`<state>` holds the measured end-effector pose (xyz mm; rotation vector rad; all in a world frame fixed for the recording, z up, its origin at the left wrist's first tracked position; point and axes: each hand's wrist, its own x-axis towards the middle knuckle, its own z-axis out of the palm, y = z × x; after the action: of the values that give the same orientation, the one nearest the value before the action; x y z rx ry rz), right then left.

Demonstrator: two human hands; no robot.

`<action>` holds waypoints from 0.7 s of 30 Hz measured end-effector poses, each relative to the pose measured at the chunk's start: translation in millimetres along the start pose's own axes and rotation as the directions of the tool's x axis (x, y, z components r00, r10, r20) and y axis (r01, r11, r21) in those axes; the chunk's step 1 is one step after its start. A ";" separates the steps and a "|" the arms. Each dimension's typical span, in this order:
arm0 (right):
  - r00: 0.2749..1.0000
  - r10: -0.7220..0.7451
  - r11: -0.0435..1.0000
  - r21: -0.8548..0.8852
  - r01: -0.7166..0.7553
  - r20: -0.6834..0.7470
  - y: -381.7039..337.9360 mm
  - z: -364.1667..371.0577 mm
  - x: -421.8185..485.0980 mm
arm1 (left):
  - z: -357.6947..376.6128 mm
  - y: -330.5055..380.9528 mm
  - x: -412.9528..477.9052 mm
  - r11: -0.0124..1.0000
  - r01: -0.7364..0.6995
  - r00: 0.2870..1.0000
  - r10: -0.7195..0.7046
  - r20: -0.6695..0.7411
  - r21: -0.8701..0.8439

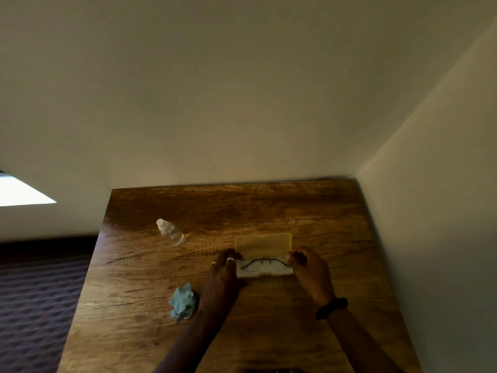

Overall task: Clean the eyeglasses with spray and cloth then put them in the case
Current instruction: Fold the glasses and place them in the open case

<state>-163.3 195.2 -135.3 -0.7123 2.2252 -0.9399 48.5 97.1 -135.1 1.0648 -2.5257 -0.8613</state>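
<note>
Thin dark-rimmed eyeglasses [265, 265] lie folded in the lower half of a pale translucent case [263, 273], whose lid [263, 243] stands raised behind them. My left hand [224, 270] grips the case's left end, with fingers curled at the lid's corner. At the right end, my right hand [309, 270] holds the case the same way. A crumpled light-blue cloth [183, 305] lies on the table to the left of my left forearm. The small clear spray bottle [170, 232] with a white cap stands further back left.
The wooden table [269, 211] fills the corner between a back wall and a right wall [443, 211]. Its left edge drops to dark patterned carpet [35, 305]. A black band sits on my right wrist [331, 308].
</note>
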 end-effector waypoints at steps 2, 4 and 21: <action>1.000 0.008 1.000 0.018 -0.008 -0.001 -0.5 -0.9 0.1 | -1.4 1.0 1.4 1.000 -0.009 1.000 0.009 0.012 -0.005; 1.000 0.014 1.000 0.023 -0.014 -0.004 -0.8 -2.1 0.6 | -3.4 3.1 1.0 0.997 -0.068 0.998 0.068 -0.006 -0.037; 0.999 -0.013 1.000 -0.011 0.014 0.036 -3.8 -6.0 3.3 | -7.8 3.0 1.9 0.999 -0.021 0.999 0.018 -0.048 -0.050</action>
<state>-168.8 193.3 -130.1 -0.7447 2.1979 -0.9152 49.0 94.1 -127.2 1.0314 -2.4582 -0.8790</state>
